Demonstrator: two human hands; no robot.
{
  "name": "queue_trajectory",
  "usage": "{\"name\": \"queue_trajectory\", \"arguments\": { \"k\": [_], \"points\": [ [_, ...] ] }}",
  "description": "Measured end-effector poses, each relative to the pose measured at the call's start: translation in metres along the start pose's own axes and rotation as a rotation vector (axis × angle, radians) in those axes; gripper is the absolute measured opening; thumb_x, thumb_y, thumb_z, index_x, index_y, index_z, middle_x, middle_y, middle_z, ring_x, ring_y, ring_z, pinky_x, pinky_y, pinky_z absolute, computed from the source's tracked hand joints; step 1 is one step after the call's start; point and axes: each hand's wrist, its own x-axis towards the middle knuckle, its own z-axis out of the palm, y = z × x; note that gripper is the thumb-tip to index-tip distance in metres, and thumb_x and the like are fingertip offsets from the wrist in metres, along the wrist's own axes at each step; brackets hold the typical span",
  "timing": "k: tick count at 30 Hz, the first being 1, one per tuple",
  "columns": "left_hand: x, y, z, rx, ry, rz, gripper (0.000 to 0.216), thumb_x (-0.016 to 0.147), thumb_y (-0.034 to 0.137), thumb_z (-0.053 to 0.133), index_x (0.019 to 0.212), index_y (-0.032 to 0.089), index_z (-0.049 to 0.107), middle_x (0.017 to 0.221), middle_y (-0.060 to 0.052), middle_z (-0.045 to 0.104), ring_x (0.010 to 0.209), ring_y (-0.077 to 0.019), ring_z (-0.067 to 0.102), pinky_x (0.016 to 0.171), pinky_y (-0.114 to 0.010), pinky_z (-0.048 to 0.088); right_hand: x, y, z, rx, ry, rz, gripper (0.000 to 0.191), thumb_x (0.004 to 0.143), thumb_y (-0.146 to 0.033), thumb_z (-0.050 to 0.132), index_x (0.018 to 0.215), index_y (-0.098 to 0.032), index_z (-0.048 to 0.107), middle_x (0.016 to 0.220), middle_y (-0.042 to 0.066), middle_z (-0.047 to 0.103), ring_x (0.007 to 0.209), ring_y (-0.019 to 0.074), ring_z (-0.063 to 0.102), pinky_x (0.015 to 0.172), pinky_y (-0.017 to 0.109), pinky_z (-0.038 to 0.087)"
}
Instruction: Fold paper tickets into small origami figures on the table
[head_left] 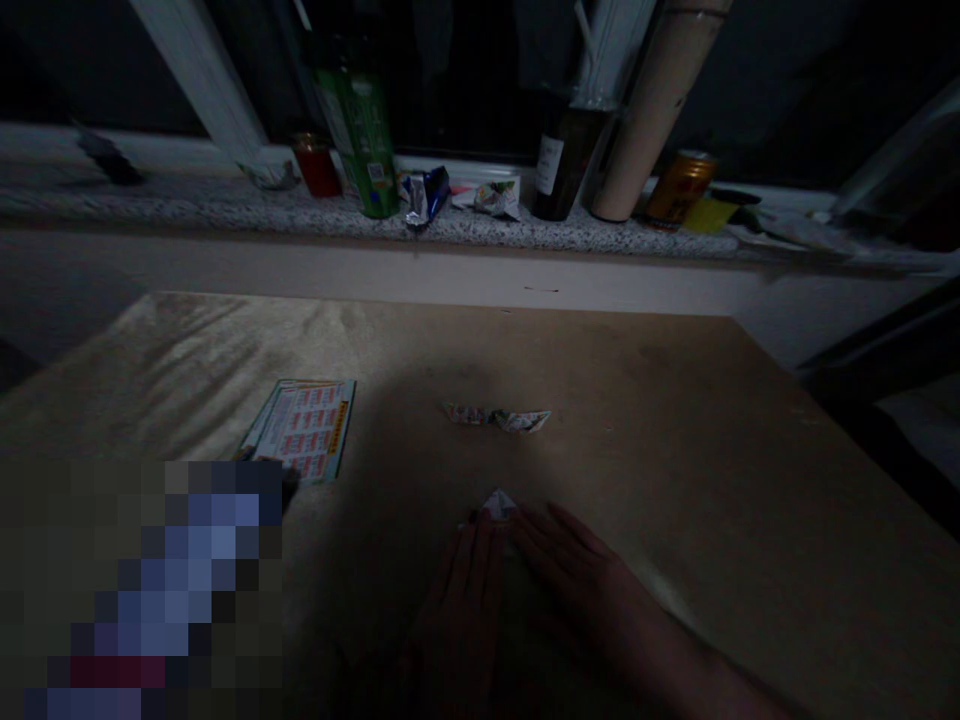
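A small folded piece of printed paper (pixel 499 503) lies on the table near the front, its pointed tip facing away from me. My left hand (pixel 466 575) rests on its left part with fingers stretched out flat and side by side. From the right, my right hand (pixel 574 555) comes in with straight fingers, their tips touching the paper's right edge. The fingers cover most of the paper's lower part. Farther back sits another folded printed paper (pixel 517 420), long and low with pointed ends. Dim light hides detail on both hands.
Printed sheets or cards (pixel 304 430) lie on the wooden table (pixel 645 400) at left. A pixelated patch covers the lower left. Along the stone windowsill (pixel 465 232) stand a green container (pixel 360 140), a dark bottle (pixel 566 165), a thick tube (pixel 656 110) and a can (pixel 681 188).
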Motion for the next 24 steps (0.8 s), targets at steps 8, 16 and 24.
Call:
{"name": "queue_trajectory", "arguments": {
  "k": [8, 16, 24],
  "points": [
    [-0.007, -0.007, -0.014, 0.012, -0.007, -0.01, 0.067, 0.091, 0.027, 0.037, 0.147, 0.014, 0.004, 0.144, -0.012, 0.038, 0.123, -0.0305, 0.045, 0.1, -0.042, 0.038, 0.0, 0.002, -0.003, 0.061, -0.106, 0.026, 0.065, 0.087, -0.03, 0.05, 0.145, -0.018, 0.022, 0.149, 0.006, 0.027, 0.137, 0.0199, 0.023, 0.114, 0.046, 0.016],
    [-0.006, -0.006, -0.029, 0.014, -0.061, -0.007, 0.075, 0.089, 0.037, 0.043, 0.147, 0.012, 0.002, 0.143, -0.013, 0.038, 0.124, -0.0325, 0.044, 0.099, -0.041, 0.038, 0.0, 0.001, 0.0, 0.017, -0.053, 0.025, 0.057, 0.089, -0.029, 0.049, 0.142, -0.015, 0.03, 0.147, 0.007, 0.032, 0.136, 0.0195, 0.027, 0.113, 0.044, 0.021],
    [-0.004, -0.006, -0.028, 0.008, -0.072, -0.005, 0.074, 0.09, 0.037, 0.041, 0.147, 0.011, 0.002, 0.145, -0.013, 0.036, 0.125, -0.0327, 0.042, 0.101, -0.042, 0.036, 0.002, 0.002, 0.003, -0.001, 0.021, 0.03, 0.05, 0.092, -0.027, 0.046, 0.139, -0.018, 0.035, 0.143, 0.004, 0.04, 0.133, 0.018, 0.033, 0.113, 0.046, 0.02]
  ]
}}
